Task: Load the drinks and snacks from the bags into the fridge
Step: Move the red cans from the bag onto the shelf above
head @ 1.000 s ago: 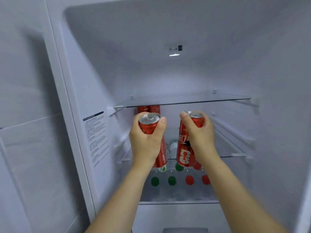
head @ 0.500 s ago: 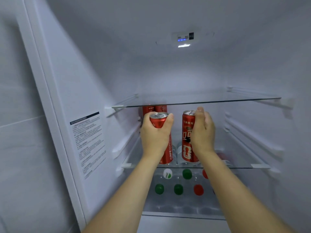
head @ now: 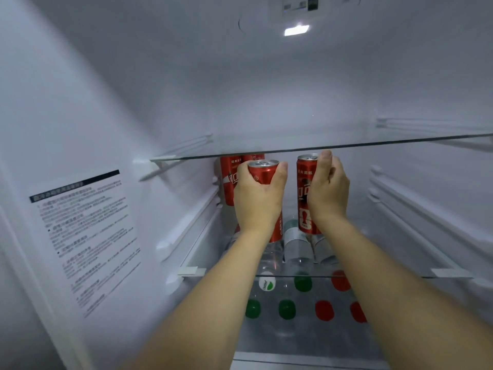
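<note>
Red can (head: 262,172) gripped in left hand (head: 257,198), second can (head: 306,193) gripped in right hand (head: 328,193), both upright over middle shelf (head: 450,273), near its back-left corner. Placing step. Next: set down beside rear cans (head: 230,182), release.

White inner walls, a lit ceiling lamp (head: 296,30), and a printed label (head: 85,236) on the left wall.

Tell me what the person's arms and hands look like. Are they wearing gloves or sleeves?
No gloves and no sleeves in view. Both forearms are bare right down to the picture's bottom edge. The left hand and the right hand are bare too, with no rings, watch or bracelet visible. The nails that show are short and plain.
</note>
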### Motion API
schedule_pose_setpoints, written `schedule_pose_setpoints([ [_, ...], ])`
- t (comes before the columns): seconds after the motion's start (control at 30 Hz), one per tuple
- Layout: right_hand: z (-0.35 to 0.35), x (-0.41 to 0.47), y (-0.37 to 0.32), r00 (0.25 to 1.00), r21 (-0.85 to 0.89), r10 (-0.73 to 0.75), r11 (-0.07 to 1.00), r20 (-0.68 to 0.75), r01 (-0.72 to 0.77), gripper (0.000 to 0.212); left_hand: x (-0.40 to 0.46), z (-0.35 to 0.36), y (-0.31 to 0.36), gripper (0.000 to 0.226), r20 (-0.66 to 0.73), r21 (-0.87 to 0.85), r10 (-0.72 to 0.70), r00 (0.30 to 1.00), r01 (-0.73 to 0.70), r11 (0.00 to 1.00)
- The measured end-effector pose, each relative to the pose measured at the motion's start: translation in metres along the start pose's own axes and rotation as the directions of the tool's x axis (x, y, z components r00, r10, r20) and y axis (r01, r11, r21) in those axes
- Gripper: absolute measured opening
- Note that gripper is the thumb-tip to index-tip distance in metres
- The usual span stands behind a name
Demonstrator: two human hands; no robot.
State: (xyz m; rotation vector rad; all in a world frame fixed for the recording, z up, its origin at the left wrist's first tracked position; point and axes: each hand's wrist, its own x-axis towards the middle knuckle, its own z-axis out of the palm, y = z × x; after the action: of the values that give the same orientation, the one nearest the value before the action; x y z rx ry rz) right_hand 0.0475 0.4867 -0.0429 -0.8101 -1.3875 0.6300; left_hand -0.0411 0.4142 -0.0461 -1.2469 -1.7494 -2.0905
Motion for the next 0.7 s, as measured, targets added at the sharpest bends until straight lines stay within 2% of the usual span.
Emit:
schedule_pose_setpoints([
  [0.3, 0.025, 0.024, 0.023, 0.998, -0.061, -0.043, 0.997, -0.050, 0.040, 0.045, 0.018, 0.026, -0.015, 0.050, -0.019, 0.056, -0.013, 1.000, 0.014, 0.998],
  [0.43, 0.034, 0.035, 0.032, 0.997, -0.063, -0.050, 0.997, -0.054, 0.047, 0.051, 0.027, 0.035, -0.023, 0.046, -0.004, 0.055, -0.010, 1.000, 0.011, 0.998],
  [0.7, 0.049, 0.057, 0.048, 0.997, -0.056, -0.047, 0.997, -0.062, 0.044, 0.048, 0.042, 0.053, -0.036, 0.041, -0.015, 0.030, -0.003, 1.000, 0.003, 1.000],
])
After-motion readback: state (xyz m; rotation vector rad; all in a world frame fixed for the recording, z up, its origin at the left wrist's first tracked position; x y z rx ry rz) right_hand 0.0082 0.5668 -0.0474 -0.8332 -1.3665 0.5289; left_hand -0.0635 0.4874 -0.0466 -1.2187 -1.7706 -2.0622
